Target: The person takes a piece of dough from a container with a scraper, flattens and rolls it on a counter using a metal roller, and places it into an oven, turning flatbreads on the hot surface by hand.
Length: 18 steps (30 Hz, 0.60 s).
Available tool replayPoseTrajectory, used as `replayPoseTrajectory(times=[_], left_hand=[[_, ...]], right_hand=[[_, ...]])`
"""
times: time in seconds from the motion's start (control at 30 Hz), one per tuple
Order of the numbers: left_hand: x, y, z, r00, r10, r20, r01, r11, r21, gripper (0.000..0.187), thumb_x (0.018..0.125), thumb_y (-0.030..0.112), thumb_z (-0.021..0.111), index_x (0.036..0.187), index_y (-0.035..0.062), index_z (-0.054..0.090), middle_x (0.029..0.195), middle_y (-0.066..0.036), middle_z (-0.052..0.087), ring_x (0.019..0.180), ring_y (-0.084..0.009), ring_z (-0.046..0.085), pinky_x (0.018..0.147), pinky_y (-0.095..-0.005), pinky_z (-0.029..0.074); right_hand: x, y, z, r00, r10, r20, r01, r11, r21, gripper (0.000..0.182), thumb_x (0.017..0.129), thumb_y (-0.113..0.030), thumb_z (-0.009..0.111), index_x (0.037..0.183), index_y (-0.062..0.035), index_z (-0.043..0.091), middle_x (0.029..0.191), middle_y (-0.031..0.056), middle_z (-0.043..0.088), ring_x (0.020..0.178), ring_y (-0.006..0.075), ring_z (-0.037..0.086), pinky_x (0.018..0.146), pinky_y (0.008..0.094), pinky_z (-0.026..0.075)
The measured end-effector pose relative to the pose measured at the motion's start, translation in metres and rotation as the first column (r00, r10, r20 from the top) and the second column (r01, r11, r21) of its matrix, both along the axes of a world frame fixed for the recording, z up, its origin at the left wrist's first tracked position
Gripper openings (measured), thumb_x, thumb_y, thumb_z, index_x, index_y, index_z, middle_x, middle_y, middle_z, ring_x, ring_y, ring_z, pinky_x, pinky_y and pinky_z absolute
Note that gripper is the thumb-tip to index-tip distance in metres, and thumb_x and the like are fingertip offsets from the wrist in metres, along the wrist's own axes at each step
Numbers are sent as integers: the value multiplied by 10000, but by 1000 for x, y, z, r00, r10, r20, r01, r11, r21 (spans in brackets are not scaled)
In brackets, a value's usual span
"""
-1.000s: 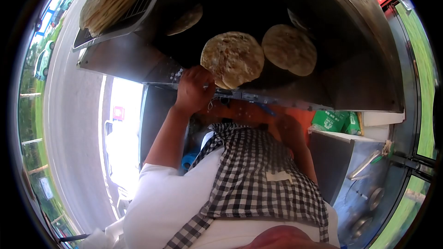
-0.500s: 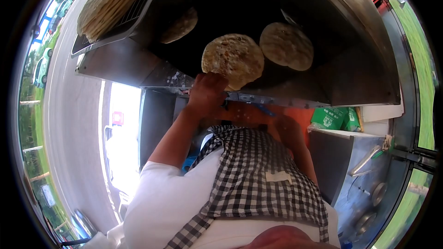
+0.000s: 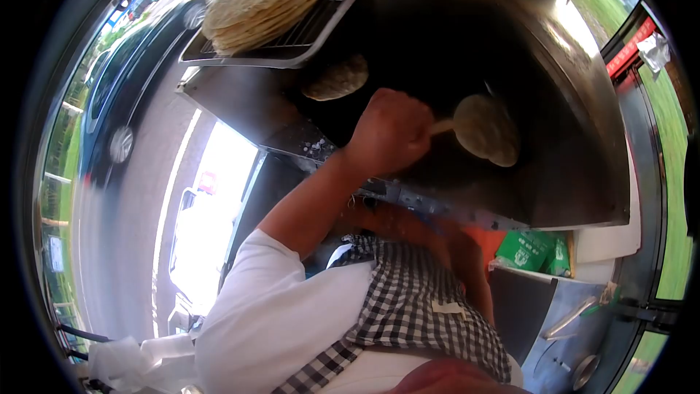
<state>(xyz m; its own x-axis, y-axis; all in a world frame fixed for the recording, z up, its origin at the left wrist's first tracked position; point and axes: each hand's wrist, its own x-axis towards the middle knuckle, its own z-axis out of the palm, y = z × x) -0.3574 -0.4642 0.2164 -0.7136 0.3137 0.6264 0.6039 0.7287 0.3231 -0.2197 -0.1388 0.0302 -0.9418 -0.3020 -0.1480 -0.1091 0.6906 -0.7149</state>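
Note:
My left hand is closed in a fist over the dark griddle. A narrow pale strip sticks out of it towards a round flatbread on the right; what the fist holds is unclear. Another flatbread lies on the griddle behind my left hand. The middle flatbread seen earlier is not clearly visible. Below the front edge, in shadow, my right hand is blurred and its fingers cannot be made out.
A rack tray at the upper left bears a stack of flatbreads. Green packages stand at the lower right beside a metal cabinet. A dark car is outside on the left.
My left hand has left the middle flatbread's near edge and moved up and right over the griddle. The view has shifted, and a dark car has appeared outside.

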Motion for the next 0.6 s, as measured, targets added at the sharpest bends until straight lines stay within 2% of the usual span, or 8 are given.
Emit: replayPoseTrajectory(times=[0.1, 0.23, 0.3, 0.4, 0.43, 0.47, 0.57, 0.6], left_hand=[[0, 2, 46, 908, -40, 417, -76, 963, 257, 137, 789, -8, 743, 888, 57, 676, 842, -54, 675, 803, -176, 695, 746, -324, 552], [12, -27, 79, 938, -246, 243, 72, 827, 557, 155, 820, -21, 761, 931, 43, 674, 871, -36, 677, 785, -120, 686, 672, -311, 572], [21, -54, 108, 938, -316, 145, 70, 581, 811, 211, 815, -81, 754, 981, 21, 670, 904, -59, 700, 780, -153, 707, 722, -339, 613], [23, -112, 155, 934, 337, -116, -156, 679, 718, 73, 930, -33, 672, 994, -3, 689, 888, -97, 717, 783, -212, 718, 740, -344, 608], [18, -161, 161, 696, 395, -599, -406, 905, 126, 128, 882, -44, 687, 991, 17, 717, 905, -101, 724, 826, -221, 722, 751, -332, 587], [19, -183, 164, 587, 484, -649, -567, 818, 97, 158, 831, 1, 730, 985, 38, 729, 922, -98, 725, 925, -239, 722, 807, -323, 576], [1, -270, 141, 508, 637, -579, -742, 665, 80, 191, 856, 98, 784, 1034, 34, 765, 1000, -102, 755, 1010, -229, 712, 892, -328, 557], [-3, -263, 142, 596, 762, -252, -595, 630, 499, 255, 872, 153, 803, 1089, 23, 768, 1048, -105, 764, 1040, -220, 706, 932, -336, 547]], right_hand=[[-7, -5, 7, 1000, 7, 28, -9, 999, 51, 343, 996, -233, 608, 1299, -100, 701, 1184, 253, 716, 1084, 456, 694, 890, 499, 564], [-12, -15, 31, 999, 20, 32, -21, 1000, 19, 392, 1004, -228, 588, 1383, -180, 680, 1248, 214, 713, 1137, 429, 687, 920, 486, 555], [-10, -10, 17, 998, 53, -14, -53, 999, 7, 403, 1005, -224, 585, 1397, -200, 674, 1266, 207, 709, 1154, 420, 682, 934, 482, 551], [-12, -7, 3, 998, 66, -20, -66, 998, 10, 407, 1004, -223, 588, 1401, -200, 672, 1278, 214, 702, 1165, 413, 679, 946, 480, 547], [-11, -13, 18, 999, 37, 18, -37, 999, 7, 409, 1003, -225, 591, 1403, -195, 671, 1278, 217, 701, 1164, 409, 681, 944, 482, 547], [-12, -19, 27, 998, 7, 56, -7, 1000, 5, 411, 1002, -228, 594, 1405, -191, 669, 1278, 220, 700, 1162, 406, 683, 943, 484, 547], [-18, -9, -9, 997, 77, 2, -77, 996, -40, 396, 996, -225, 615, 1382, -173, 685, 1225, 233, 715, 1133, 397, 701, 921, 482, 557], [-20, -8, -14, 996, 89, -14, -90, 995, -53, 388, 992, -225, 626, 1369, -166, 693, 1199, 236, 721, 1113, 397, 709, 905, 479, 563]])
